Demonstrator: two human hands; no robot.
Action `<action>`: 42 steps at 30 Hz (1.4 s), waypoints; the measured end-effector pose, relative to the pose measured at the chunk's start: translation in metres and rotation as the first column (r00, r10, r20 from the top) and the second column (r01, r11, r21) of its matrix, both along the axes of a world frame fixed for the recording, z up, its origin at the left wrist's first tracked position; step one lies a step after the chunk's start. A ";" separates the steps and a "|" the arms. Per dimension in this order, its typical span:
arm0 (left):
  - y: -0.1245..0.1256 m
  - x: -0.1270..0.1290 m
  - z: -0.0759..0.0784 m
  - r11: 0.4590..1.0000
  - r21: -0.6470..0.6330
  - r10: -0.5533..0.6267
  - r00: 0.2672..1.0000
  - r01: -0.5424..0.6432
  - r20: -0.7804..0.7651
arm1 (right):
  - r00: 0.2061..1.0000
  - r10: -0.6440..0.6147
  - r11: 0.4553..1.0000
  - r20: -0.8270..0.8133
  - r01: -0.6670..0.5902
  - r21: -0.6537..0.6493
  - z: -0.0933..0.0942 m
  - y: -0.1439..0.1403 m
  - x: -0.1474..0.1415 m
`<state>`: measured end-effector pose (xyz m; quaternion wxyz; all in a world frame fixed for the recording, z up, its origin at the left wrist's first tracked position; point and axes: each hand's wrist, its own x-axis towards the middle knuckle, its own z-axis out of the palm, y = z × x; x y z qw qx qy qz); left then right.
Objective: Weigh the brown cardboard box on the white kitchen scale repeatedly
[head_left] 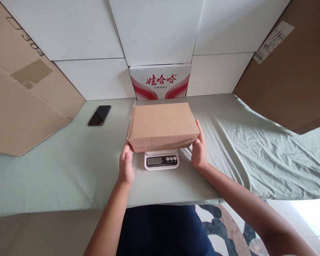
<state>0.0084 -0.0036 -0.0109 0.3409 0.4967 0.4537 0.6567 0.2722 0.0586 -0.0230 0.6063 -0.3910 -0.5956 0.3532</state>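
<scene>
Left hand (126, 165) and right hand (199, 151) are apart, clasping the opposite ends of one brown box (162, 122). From the left, a large cardboard panel (29, 96) stands by the cloth-covered counter (69, 170), then a dark phone (99, 115) lies flat. Centrally, the box sits over a white scale (161, 160), contact hidden, before a red-lettered carton (161, 82). Rightmost, another cardboard panel (290, 71) slants inward.
</scene>
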 end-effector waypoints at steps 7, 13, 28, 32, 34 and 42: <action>-0.001 0.000 0.003 1.000 -0.022 0.005 1.000 -0.004 0.007 | 0.992 -0.023 0.998 -0.122 0.016 -0.056 -0.002 0.006 0.001; 0.000 -0.001 -0.003 0.999 -0.047 -0.025 1.000 0.025 -0.012 | 0.994 0.002 0.999 -0.109 -0.006 -0.033 0.002 0.002 -0.001; 0.103 -0.025 0.033 0.989 0.117 -0.094 0.995 0.089 0.042 | 0.999 0.017 0.981 -0.042 -0.008 0.192 0.049 0.081 -0.030; 0.158 -0.024 0.010 0.999 -0.001 -0.050 0.990 0.050 0.129 | 1.000 -0.002 0.987 -0.025 0.006 0.161 0.031 0.136 -0.039; 0.169 -0.021 -0.004 0.998 -0.047 -0.045 0.987 0.052 0.156 | 1.000 -0.014 0.993 -0.019 0.016 0.119 0.018 0.147 -0.040; 0.177 -0.030 -0.023 0.987 -0.120 -0.083 0.982 0.104 0.172 | 0.999 -0.041 0.999 0.016 0.041 -0.005 -0.001 0.149 -0.031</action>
